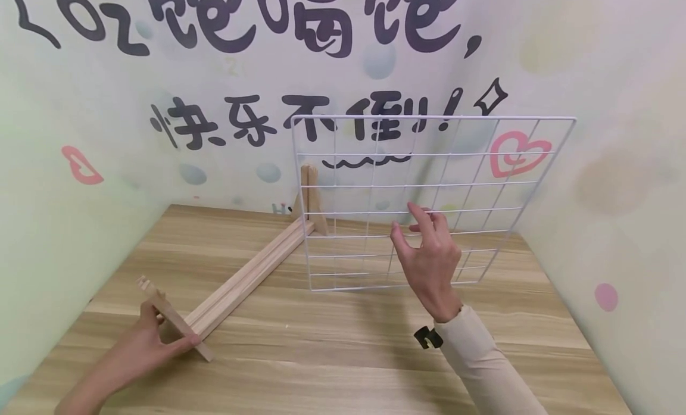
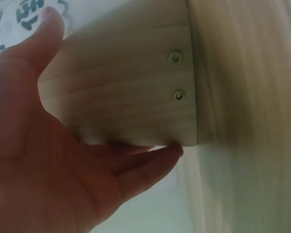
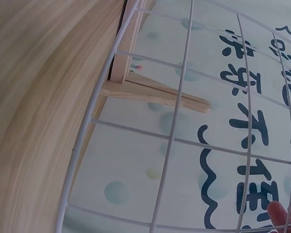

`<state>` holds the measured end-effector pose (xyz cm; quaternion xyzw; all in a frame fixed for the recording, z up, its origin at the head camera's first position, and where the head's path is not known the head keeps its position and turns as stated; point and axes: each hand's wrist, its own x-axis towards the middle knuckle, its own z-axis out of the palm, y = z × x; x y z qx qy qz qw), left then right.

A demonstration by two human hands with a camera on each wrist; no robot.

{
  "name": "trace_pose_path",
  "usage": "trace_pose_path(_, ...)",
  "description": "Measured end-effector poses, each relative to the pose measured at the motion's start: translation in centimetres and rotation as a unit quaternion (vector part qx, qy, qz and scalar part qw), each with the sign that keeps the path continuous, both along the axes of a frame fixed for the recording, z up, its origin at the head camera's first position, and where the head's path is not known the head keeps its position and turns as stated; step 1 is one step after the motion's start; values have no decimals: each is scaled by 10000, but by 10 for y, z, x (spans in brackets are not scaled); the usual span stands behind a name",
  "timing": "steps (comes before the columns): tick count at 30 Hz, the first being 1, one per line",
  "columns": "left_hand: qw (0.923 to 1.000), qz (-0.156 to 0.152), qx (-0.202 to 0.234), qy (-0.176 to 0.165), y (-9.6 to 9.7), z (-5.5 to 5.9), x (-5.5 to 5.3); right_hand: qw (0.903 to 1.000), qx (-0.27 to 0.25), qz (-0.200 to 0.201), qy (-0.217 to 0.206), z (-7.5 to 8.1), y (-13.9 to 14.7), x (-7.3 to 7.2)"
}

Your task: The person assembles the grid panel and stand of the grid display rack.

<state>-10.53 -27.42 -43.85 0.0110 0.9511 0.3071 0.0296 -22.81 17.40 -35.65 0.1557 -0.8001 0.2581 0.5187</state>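
A wooden stand [image 1: 249, 272] lies on the left half of the table, a long grooved bar joined to an upright end piece at each end. My left hand [image 1: 134, 346] grips the near end panel [image 1: 179, 320], thumb at one edge and fingers at the other. Two screw heads [image 2: 179, 95] show on this panel in the left wrist view. A white wire grid [image 1: 434, 116] stands tilted upright to the right. My right hand [image 1: 433, 254] holds it by wires near its middle. In the right wrist view only a few fingertips [image 3: 277, 212] show behind the wires.
The wood-grain table [image 1: 332, 361] meets pale printed walls [image 1: 605, 135] at the back and both sides. The stand's far end piece [image 1: 313, 192] rises near the back wall, behind the grid's left edge. A black clip-like piece [image 1: 427, 337] sits by my right cuff.
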Motion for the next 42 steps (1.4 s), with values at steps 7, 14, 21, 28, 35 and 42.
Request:
trace_pose_path(7,9991,208,244,262,8,-10,-2,10000,-1,-9,-22,0,2,-2)
trace_pose_path(14,9979,323,365,420,11,-16,-3,10000,1,-61,-19,-1,4,-4)
trace_pose_path(21,9980,137,333,516,10,-16,-4,10000,10,-32,-27,0,2,-4)
trace_pose_path(28,9980,-108,394,482,9,-14,-7,10000,17,-53,16,1,3,-4)
trace_pose_path(35,9972,-265,512,484,10,-11,-12,9999,20,-96,45,3,6,-2)
trace_pose_path(42,9972,-429,480,375,13,-9,-19,9999,-31,-92,77,4,7,-3)
